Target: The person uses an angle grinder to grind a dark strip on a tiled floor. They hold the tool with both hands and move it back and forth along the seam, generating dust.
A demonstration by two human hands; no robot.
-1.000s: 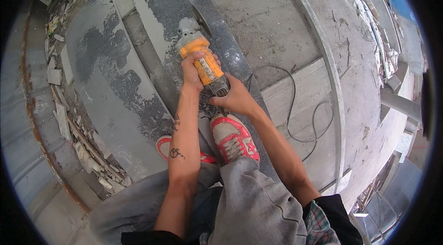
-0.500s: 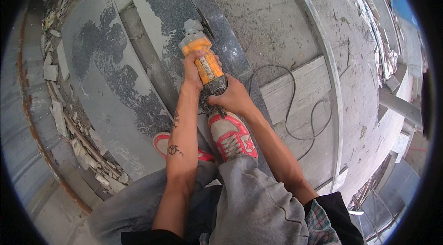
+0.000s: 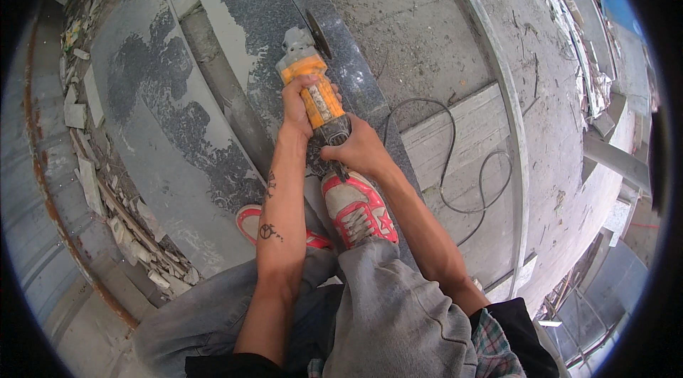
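An orange and grey angle grinder (image 3: 322, 102) lies lengthwise between my hands, its head pointing away from me. My left hand (image 3: 300, 104) is wrapped round the orange body, with fingers showing on both sides. Behind it, my right hand (image 3: 358, 145) grips the dark rear handle, the thumb across it. A thin dark cutting disc (image 3: 318, 35) stands on edge at the right of the grinder's head, over a dark speckled stone slab (image 3: 348, 58). Whether the disc touches the slab I cannot tell. My red and white shoe (image 3: 358, 211) rests just below the handle.
A black cord (image 3: 449, 157) loops over the ground at the right, beside a pale board (image 3: 459, 132). Another patchy grey slab (image 3: 160, 86) lies to the left. Broken stone pieces (image 3: 135, 236) line the left edge. A long metal rail (image 3: 506, 93) curves along the right.
The disc now shows as a fuller oval, where before it looked like a thin sliver. Both hands keep their hold on the grinder in nearly the same place.
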